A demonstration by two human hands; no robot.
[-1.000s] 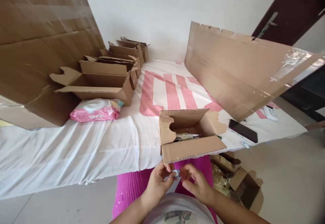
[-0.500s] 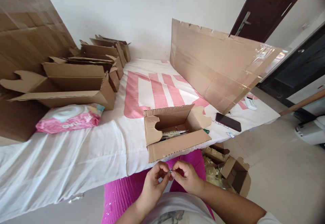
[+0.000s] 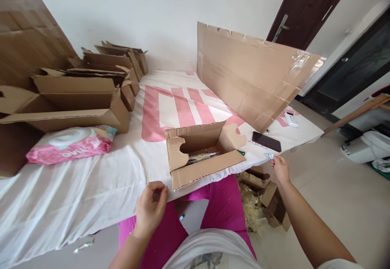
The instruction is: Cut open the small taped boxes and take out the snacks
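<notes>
My left hand [image 3: 152,208] hovers at the table's front edge, left of a small open carton [image 3: 207,171], its fingers curled together; whatever they may hold is hidden. Stretched out to the right, my right hand [image 3: 280,169] pinches at a small blue-and-white label [image 3: 269,155] by the table edge. A dark phone [image 3: 266,141] lies just beyond that label. Inside the carton are flat printed packets [image 3: 202,157], and its flaps stand open. A small green item [image 3: 241,152] shows at the carton's right side.
On the left stand several open cartons [image 3: 76,114] with a pink wipes pack [image 3: 71,144] in front. A large cardboard sheet [image 3: 250,74] leans at the back right, near a white box [image 3: 291,119]. Cartons with yellowish wrapping [image 3: 251,208] sit on the floor.
My hands were together over my lap, fingertips meeting at a tiny item. They have parted: the left went left to the table edge, the right reached right to the label. The view turned slightly right.
</notes>
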